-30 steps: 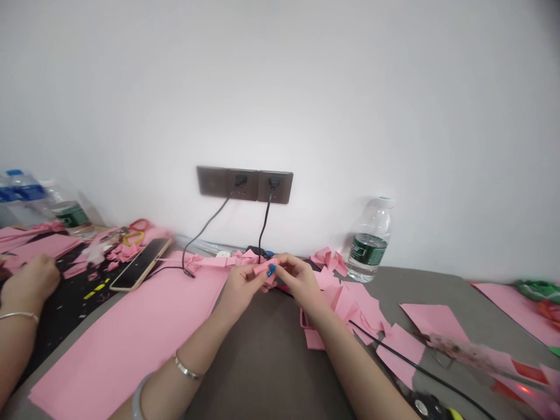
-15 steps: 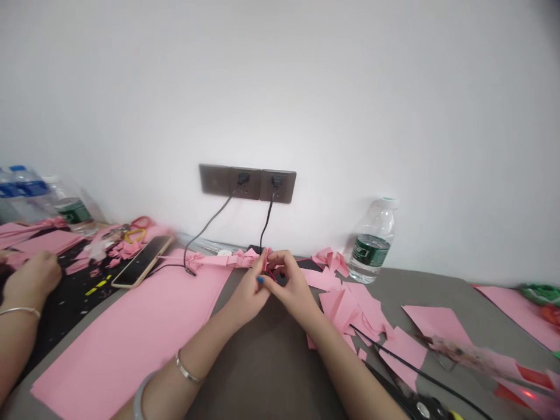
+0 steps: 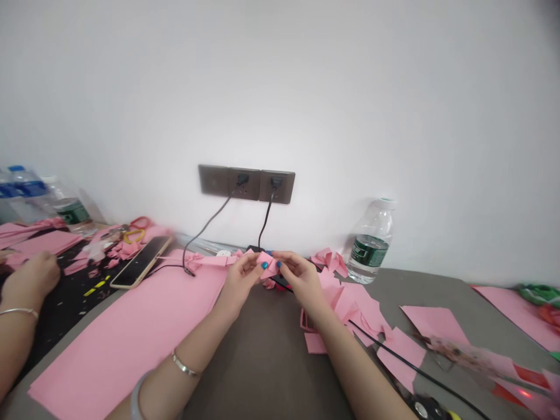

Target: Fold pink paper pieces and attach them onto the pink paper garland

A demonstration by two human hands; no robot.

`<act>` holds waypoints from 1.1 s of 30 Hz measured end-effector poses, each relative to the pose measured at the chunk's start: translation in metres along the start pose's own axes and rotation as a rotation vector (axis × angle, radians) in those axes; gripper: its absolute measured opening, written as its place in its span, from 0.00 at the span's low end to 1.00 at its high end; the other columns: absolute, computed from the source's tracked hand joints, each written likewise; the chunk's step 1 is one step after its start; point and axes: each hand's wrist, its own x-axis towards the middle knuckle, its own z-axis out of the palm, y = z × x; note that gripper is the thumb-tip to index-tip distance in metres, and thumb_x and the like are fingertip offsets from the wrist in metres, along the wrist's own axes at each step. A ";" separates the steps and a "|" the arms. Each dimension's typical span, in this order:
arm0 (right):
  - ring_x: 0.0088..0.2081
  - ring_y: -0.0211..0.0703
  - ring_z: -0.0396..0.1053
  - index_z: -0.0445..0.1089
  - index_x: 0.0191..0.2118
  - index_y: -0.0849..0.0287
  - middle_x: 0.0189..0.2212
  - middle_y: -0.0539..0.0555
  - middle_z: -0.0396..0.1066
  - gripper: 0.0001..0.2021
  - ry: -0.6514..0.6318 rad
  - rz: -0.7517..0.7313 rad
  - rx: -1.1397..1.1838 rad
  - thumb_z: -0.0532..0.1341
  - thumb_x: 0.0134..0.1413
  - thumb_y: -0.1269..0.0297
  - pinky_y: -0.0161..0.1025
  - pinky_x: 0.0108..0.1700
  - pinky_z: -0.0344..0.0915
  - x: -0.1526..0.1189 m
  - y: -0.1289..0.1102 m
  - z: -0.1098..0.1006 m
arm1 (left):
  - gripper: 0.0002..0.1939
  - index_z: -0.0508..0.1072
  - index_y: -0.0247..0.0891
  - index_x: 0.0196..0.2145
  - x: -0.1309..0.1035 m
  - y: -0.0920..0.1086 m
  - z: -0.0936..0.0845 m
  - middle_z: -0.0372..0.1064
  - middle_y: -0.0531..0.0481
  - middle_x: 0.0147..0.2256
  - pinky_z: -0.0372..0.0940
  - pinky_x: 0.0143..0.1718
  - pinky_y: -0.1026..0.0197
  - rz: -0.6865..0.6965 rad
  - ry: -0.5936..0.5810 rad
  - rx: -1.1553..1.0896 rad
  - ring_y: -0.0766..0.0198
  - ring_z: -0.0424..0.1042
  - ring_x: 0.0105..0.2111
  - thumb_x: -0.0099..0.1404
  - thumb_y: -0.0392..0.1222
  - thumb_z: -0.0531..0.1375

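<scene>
Between my two hands is a small folded piece of pink paper (image 3: 267, 263), held just above the far part of the table. My left hand (image 3: 243, 279) pinches its left side, thumb on the near face. On the other side, my right hand (image 3: 299, 276) grips the right edge between thumb and fingertips. Behind and below the hands lie pink paper scraps and a dark object, partly hidden. Large pink paper sheets (image 3: 144, 326) lie beside my left forearm, and cut pink pieces (image 3: 361, 303) are spread near my right forearm.
A water bottle (image 3: 373, 240) stands by the wall at right. A phone (image 3: 142, 262) rests at left, near a co-worker's hand (image 3: 32, 280). Cables run from the wall sockets (image 3: 245, 183). A black cable (image 3: 411, 364) crosses the right side, near dark-handled scissors (image 3: 426, 406).
My hands have moved slightly apart and turned, so the folded pink paper now shows between the thumbs. Before, the fingers were bunched together around it.
</scene>
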 end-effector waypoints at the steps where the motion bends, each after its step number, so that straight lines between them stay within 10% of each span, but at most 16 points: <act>1: 0.41 0.46 0.73 0.74 0.39 0.56 0.38 0.55 0.76 0.10 -0.010 -0.014 -0.012 0.60 0.50 0.66 0.45 0.44 0.70 0.000 0.000 0.001 | 0.18 0.75 0.37 0.42 0.000 0.001 0.000 0.73 0.47 0.39 0.72 0.42 0.56 -0.011 -0.018 -0.006 0.57 0.73 0.43 0.55 0.47 0.66; 14: 0.32 0.41 0.67 0.74 0.45 0.53 0.35 0.53 0.69 0.14 -0.090 -0.314 -0.386 0.59 0.55 0.73 0.38 0.34 0.66 -0.002 -0.007 -0.003 | 0.14 0.73 0.34 0.29 -0.002 0.004 0.001 0.72 0.53 0.25 0.73 0.40 0.56 -0.057 -0.051 -0.031 0.61 0.76 0.31 0.52 0.47 0.68; 23: 0.36 0.43 0.69 0.74 0.39 0.54 0.36 0.54 0.70 0.09 -0.065 -0.411 -0.473 0.58 0.58 0.73 0.40 0.39 0.68 -0.003 -0.010 -0.004 | 0.18 0.75 0.32 0.36 -0.001 0.003 0.001 0.77 0.46 0.34 0.72 0.41 0.57 -0.082 -0.053 -0.043 0.59 0.77 0.35 0.52 0.47 0.68; 33: 0.37 0.43 0.68 0.69 0.31 0.56 0.35 0.53 0.67 0.08 -0.115 -0.414 -0.459 0.58 0.55 0.76 0.39 0.39 0.66 -0.003 -0.013 -0.004 | 0.15 0.71 0.34 0.24 -0.001 0.003 0.002 0.61 0.59 0.20 0.73 0.37 0.62 -0.052 0.006 -0.094 0.70 0.70 0.24 0.51 0.49 0.69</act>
